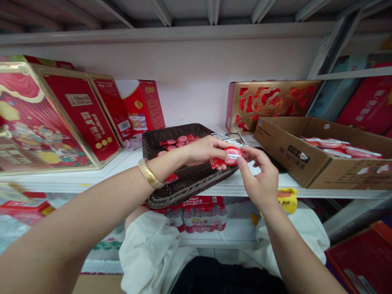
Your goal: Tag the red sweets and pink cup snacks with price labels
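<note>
Bare forearms [101, 212] are extended, in the head view, toward a dark wicker basket [183, 192]. Over its right rim, a round red packet [235, 150] is held in the left hand [202, 152] and pinched at the edge, beside its white barcode label [234, 156], by the right hand [261, 179] in a narrow grip. A flat label is probably best secured by steady support beneath and light pressure outward.

Soft, diffuse light covers the wall [192, 90] behind the left hand [200, 152]; the shelf underside [186, 12] above is dim. Wide-angle distortion stretches the large box [78, 118] to the hand's left, and blur softens the package [23, 210] below that.
</note>
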{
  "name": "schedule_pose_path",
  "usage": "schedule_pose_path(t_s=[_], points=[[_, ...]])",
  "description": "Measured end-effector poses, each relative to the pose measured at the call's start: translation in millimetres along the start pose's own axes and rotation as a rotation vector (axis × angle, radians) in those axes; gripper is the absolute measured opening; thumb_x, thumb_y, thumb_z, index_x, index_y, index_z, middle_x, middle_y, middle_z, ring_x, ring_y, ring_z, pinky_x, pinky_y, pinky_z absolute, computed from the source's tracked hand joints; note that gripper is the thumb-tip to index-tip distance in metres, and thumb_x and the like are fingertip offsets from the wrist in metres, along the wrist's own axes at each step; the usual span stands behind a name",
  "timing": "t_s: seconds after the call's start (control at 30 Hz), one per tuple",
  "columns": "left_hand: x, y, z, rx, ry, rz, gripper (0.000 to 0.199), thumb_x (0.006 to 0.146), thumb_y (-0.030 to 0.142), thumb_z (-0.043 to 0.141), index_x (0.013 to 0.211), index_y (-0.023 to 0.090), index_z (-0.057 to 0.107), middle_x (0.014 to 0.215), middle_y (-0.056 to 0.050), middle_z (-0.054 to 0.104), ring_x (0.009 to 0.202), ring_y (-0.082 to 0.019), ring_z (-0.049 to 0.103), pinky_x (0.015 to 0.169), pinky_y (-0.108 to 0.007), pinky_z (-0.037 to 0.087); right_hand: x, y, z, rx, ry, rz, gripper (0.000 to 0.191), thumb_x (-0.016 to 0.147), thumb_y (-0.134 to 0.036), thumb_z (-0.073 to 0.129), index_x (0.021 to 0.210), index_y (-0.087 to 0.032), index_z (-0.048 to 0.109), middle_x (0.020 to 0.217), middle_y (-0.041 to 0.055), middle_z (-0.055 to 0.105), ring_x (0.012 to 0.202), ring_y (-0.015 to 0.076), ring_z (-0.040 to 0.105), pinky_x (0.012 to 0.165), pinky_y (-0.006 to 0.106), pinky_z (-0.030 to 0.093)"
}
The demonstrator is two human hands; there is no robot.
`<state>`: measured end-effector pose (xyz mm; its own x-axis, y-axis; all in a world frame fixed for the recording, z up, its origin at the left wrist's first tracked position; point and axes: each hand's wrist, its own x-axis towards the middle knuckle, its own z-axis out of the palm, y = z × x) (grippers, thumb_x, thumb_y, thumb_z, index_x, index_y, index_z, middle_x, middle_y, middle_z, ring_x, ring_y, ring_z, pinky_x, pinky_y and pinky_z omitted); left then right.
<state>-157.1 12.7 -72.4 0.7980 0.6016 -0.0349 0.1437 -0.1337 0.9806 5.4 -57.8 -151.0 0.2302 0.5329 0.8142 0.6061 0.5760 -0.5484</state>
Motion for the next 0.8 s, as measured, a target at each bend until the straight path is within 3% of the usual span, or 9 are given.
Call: schedule_pose_path(t_s=[0.13, 0.33, 0.8], points=[[-0.7, -1.3, -2.8, 0.016, -0.035, -0.001, 0.031, 0.072, 0.02, 0.073, 0.103, 0.015, 0.073, 0.082, -0.005, 0.071, 0.061, -0.007, 0.06, 0.057, -0.02, 0.046, 1.5, -2.1, 2.5, 0.028, 0.008, 0.053, 0.021, 0.083, -0.031, 0.061, 0.101, -0.02, 0.066, 0.084, 0.0042, 0.068, 0.075, 0.0177, 0.059, 0.074, 0.034, 0.048], [-0.5, -2.7, -6.4, -0.067, -0.1, -0.006, 0.035, 0.071, 0.009, 0.065, 0.104, 0.016, 0.072, 0.079, -0.002, 0.071, 0.06, -0.007, 0.061, 0.062, -0.021, 0.049, 1.1, -2.9, 1.5, 0.064, 0.007, 0.088, 0.021, 0.083, -0.029, 0.059, 0.1, -0.019, 0.067, 0.082, 0.0039, 0.067, 0.073, 0.0169, 0.058, 0.071, 0.032, 0.048], [1.1, -6.7, -10.3, -0.005, -0.112, 0.012, 0.039, 0.074, 0.011, 0.063, 0.112, 0.017, 0.07, 0.08, -0.004, 0.071, 0.063, -0.008, 0.061, 0.064, -0.023, 0.049, 0.3, -2.2, 3.4, 0.079, 0.021, 0.089, 0.021, 0.082, -0.027, 0.059, 0.099, -0.018, 0.068, 0.082, 0.0042, 0.068, 0.073, 0.0168, 0.059, 0.07, 0.031, 0.048]])
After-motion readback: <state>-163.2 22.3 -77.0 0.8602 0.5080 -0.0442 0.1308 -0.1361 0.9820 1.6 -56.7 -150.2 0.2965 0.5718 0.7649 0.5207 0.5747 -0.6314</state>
